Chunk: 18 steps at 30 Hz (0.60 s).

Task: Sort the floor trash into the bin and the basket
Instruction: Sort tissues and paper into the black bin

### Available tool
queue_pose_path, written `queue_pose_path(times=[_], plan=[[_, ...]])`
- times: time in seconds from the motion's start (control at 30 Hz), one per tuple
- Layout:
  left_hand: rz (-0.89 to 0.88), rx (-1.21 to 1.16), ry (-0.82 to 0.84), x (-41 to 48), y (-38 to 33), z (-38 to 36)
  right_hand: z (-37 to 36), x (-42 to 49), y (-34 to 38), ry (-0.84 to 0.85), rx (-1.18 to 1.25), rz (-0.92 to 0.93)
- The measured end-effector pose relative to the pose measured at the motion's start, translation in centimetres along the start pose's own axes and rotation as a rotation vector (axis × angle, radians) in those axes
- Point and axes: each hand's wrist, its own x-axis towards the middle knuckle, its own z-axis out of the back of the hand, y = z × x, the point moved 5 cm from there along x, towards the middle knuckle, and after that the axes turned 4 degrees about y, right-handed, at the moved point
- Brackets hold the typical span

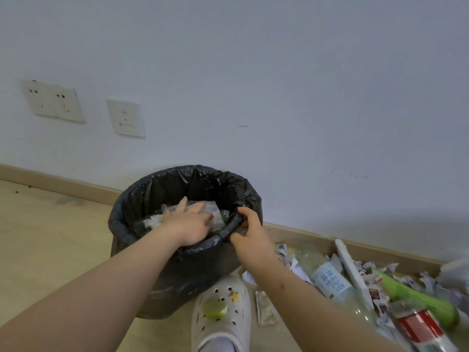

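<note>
A round bin [193, 265] lined with a black plastic bag stands on the floor by the wall. My left hand [190, 222] reaches inside it, palm down with fingers spread, pressing on crumpled white paper and clear plastic trash [215, 212]. My right hand [250, 231] grips the bin's near right rim, thumb over the bag's edge. To the right on the floor lies a heap of trash: a clear plastic bottle [330, 280] with a pale blue label, a green bottle [416, 298], a red-labelled bottle [418, 329], a white strip [351, 270] and torn paper scraps [286, 257]. No basket is in view.
My foot in a white clog [223, 316] stands just in front of the bin. A flat wrapper [265, 309] lies beside the shoe. The white wall carries sockets [54, 101] and a plate [125, 118] at left. A wooden skirting [63, 185] runs along the pale floor.
</note>
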Motion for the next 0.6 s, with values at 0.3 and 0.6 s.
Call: queue_pose_path(times=[0.3,0.6], plan=[[-0.091,-0.157,-0.082,0.3,-0.3,1.0,0.3,0.3,-0.1,-0.034,-0.014,0.020],[-0.171,-0.282,-0.426,-5.2,-4.0,4.2,3.7,-3.8,1.9,-0.138,0.031,0.072]])
